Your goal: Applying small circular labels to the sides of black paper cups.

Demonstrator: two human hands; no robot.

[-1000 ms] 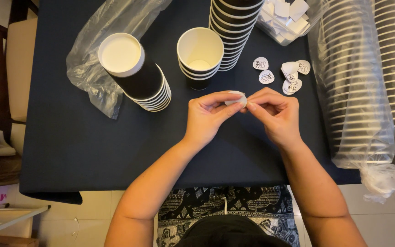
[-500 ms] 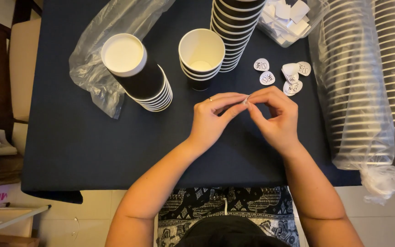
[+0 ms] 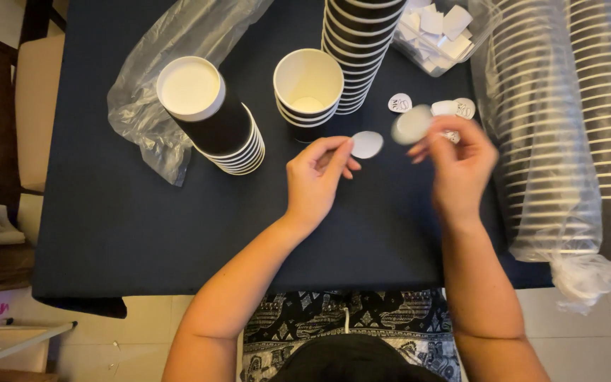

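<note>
The 2 hands, pressed together over one small white piece half a second before, had come apart: the left hand (image 3: 317,177) stayed over the dark tablecloth (image 3: 129,212) pinching a round white sticker (image 3: 367,144) at its fingertips, while the right hand (image 3: 459,164) had swung up and to the right, blurred, gripping a pale round backing piece (image 3: 411,124) between thumb and finger. The sticker and the backing piece sat near each other but apart, both held just above the cloth, in front of the open paper cup (image 3: 309,88). That cup stood upright, black outside and white inside, nested on a couple of others. To its left a short stack of black cups (image 3: 210,117) leaned, bottom toward me, resting on a crumpled clear plastic bag (image 3: 157,92). A taller stack (image 3: 358,49) rose just right of the open cup. Beyond the right hand lay a few loose printed stickers (image 3: 399,103), a clear tub of white paper bits (image 3: 440,32), and long bagged sleeves of cups (image 3: 567,127).
</note>
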